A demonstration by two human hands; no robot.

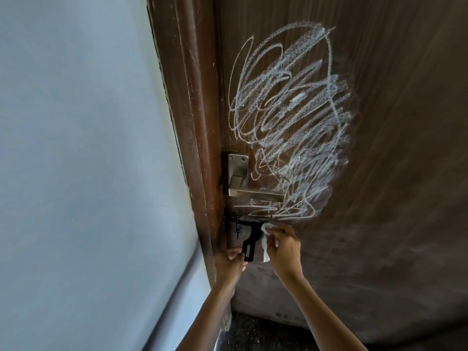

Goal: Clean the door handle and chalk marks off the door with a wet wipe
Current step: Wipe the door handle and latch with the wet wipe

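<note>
A dark brown wooden door [392,122] carries a big scribble of white chalk marks [291,117] above and to the right of a silver lever door handle [253,192]. Below the handle hangs a black metal hasp latch [249,239]. My left hand [231,262] pinches the lower end of the latch. My right hand [285,249] holds a crumpled white wet wipe [264,243] pressed against the latch's right side.
The brown door frame [197,122] runs down the left of the door, next to a pale blue wall [83,148]. A dark speckled floor [266,333] shows below the door's bottom edge.
</note>
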